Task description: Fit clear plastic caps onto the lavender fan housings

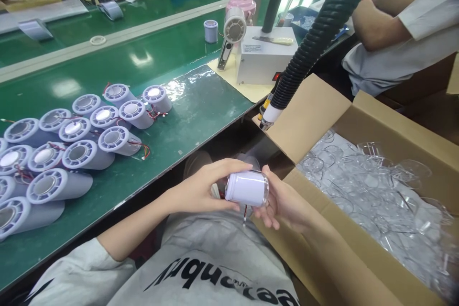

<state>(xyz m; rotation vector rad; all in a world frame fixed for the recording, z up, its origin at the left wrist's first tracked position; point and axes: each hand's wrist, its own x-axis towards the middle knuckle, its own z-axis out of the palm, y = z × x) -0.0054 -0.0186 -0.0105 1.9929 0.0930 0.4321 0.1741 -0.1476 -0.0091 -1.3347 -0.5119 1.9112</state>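
Note:
In front of my shirt, both hands hold one lavender cylindrical fan housing (pixel 246 188) lying on its side. My left hand (pixel 206 184) wraps its thumb and fingers round the left end. At the right end, where a clear plastic rim shows, my right hand (pixel 283 196) grips with the thumb above and fingers below. A short bundle of thin wires hangs under the housing. Many similar housings (pixel 120 139) stand in rows on the green table (pixel 186 119) to the left, with red and black wires coming out of several.
An open carton (pixel 322 201) of clear plastic covers (pixel 362 181) stands at my right. A black ribbed hose (pixel 308 48) hangs down above its near flap. Behind are a white box (pixel 265 64) with a knife (pixel 274 39), a small handheld fan (pixel 234 28), and a person's arm (pixel 383 24).

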